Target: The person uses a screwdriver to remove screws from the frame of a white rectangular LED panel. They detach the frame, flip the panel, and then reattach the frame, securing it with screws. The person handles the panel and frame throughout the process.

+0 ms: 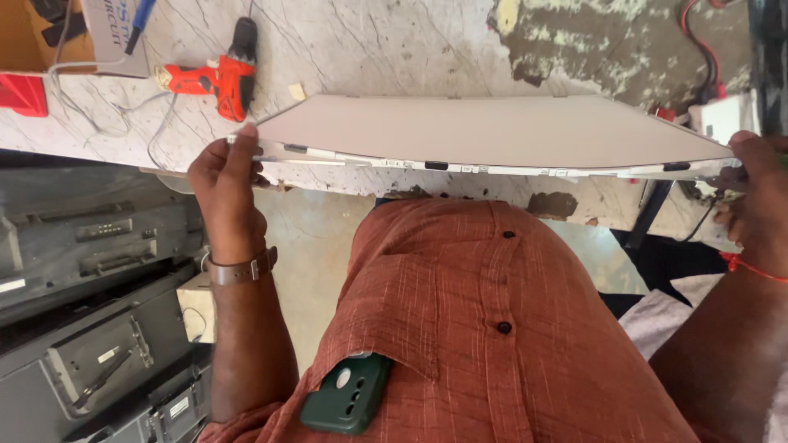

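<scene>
A large thin flat panel (492, 131), pale grey-beige with a white edge strip, is held level above the marble workbench (369, 49). My left hand (226, 184) grips its left corner, thumb on top, with a watch strap on the wrist. My right hand (755, 193) grips the right end; a red thread is tied round that wrist. My rust-coloured shirt fills the lower middle, with a green phone (346, 392) in its chest pocket.
A red and black power drill (222, 78) lies on the bench beyond the panel's left corner, beside white cables and a cardboard box (49, 33). Grey metal equipment chassis (90, 287) are stacked at left. Red wires (698, 41) trail at top right.
</scene>
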